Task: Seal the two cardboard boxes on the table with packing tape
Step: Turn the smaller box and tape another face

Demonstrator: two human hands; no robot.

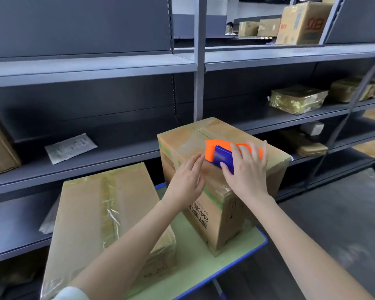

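The right hand (245, 167) gripped the tape dispenser (212, 151) atop the box (225, 131) at the bench's (195, 263) far edge, the left hand (187, 178) open beside it. Pulled crooked, it might wrinkle the seal.

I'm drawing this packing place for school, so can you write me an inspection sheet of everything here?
Surface: green table with a blue edge, bearing both boxes.
Job's things: left box, tape along its top seam; right box, taller, with glossy tape on its near corner; orange and blue tape dispenser on its top.
Clutter: flat packet on the shelf behind.
Hands: right hand holds the tape dispenser; left hand open beside it, at the box's top edge.
Cables: nothing seen.
Surroundings: grey shelves with wrapped parcels; a person far back.
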